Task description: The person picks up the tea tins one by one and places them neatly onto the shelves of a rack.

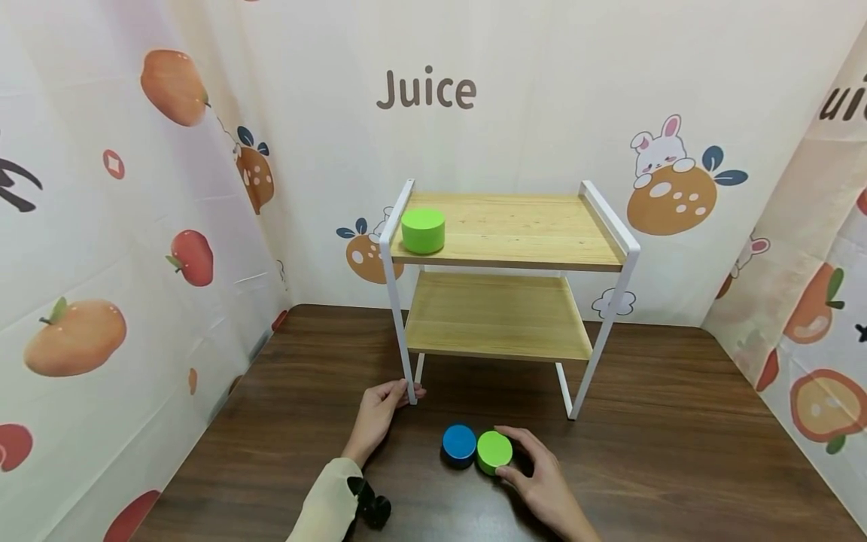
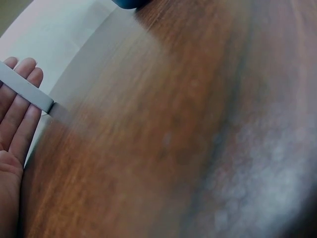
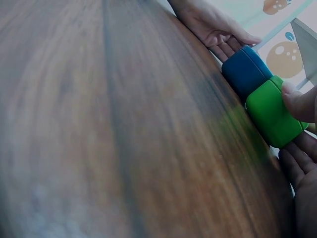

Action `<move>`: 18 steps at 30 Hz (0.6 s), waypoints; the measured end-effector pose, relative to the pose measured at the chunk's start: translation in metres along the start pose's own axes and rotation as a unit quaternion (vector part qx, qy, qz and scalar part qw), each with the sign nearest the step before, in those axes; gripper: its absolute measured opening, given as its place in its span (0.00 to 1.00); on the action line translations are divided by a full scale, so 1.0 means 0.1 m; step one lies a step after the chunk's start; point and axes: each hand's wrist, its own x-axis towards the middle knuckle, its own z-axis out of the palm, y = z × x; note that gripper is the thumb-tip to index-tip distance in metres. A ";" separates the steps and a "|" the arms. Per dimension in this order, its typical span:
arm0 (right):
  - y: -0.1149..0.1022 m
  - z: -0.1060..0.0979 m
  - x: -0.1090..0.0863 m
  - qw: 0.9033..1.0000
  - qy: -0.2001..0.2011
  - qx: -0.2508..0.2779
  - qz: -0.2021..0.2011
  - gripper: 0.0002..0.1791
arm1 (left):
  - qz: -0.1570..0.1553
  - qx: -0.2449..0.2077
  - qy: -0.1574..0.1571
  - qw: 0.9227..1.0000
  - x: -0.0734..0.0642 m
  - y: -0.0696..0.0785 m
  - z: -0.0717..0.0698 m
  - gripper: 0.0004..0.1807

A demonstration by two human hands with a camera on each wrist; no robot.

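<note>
My left hand (image 1: 379, 412) holds the front left leg (image 1: 400, 331) of a small two-tier shelf, low down. In the left wrist view its fingers (image 2: 25, 116) lie extended behind the white leg, while the thumb is out of sight. Right of it, a blue round box (image 1: 459, 443) stands on the table. A green round box (image 1: 494, 452) stands close against it. My right hand (image 1: 540, 482) grips this green box from the right, thumb at the near side and fingers at the far side. In the right wrist view both boxes show side by side.
The shelf has white metal frames and two wooden boards, the upper (image 1: 515, 226) and the lower (image 1: 501, 316). Another green round box (image 1: 423, 231) stands at the upper board's left end. Fruit-printed cloth (image 1: 542, 90) hangs behind and on both sides of the dark wooden table (image 1: 677, 421).
</note>
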 end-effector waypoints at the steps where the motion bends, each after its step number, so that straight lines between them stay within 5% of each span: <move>1: 0.00 0.00 0.00 1.000 0.000 0.001 0.003 0.32 | 0.001 -0.001 0.000 1.000 0.00 0.00 0.00 0.20; 18: -0.04 0.00 0.00 0.993 -0.008 0.043 0.105 0.30 | 0.016 -0.001 -0.003 1.000 0.00 0.00 0.00 0.22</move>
